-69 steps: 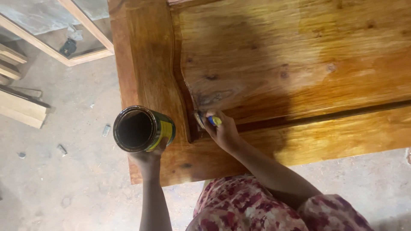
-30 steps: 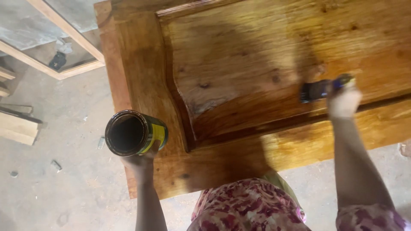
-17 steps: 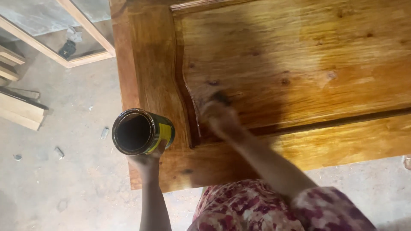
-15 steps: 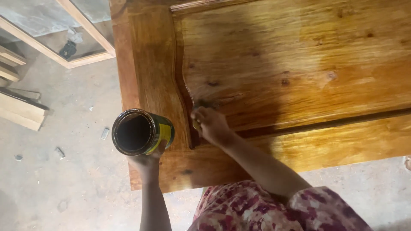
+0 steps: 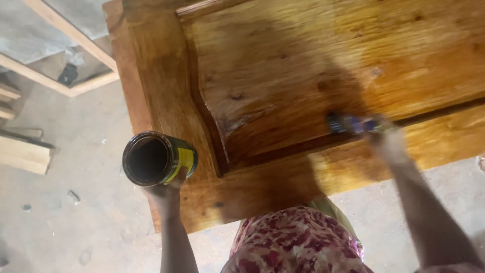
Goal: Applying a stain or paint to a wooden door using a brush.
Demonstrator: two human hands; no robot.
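Presently, the left hand was closed under and around the base of an open round tin, dark inside with a yellow-banded wall, held at the near left corner of the wooden door panel. The tin's mouth faced up toward the camera, so its long axis ran roughly vertical, tipped slightly left.

The right hand was clenched on a brush, blurred by motion. The brush lay on the wet panel surface just above the dark groove dividing the raised field from the lower rail. Its long axis ran near horizontal along that groove, the darker working end pointing left and the handle end buried in the grip to the right. Bristle detail could not be made out.

Handling assessment: the tin was judged rigid, moderately heavy if it held liquid, and likely slick at the rim; a grip low on the wall or beneath the base appeared soundest, with the mouth kept level against spillage. The brush was judged light, stiff in the handle and soft at the tip, best held at the handle.

Noted also: a concrete floor, timber offcuts at left, a framed pane beyond, and a floral garment below.
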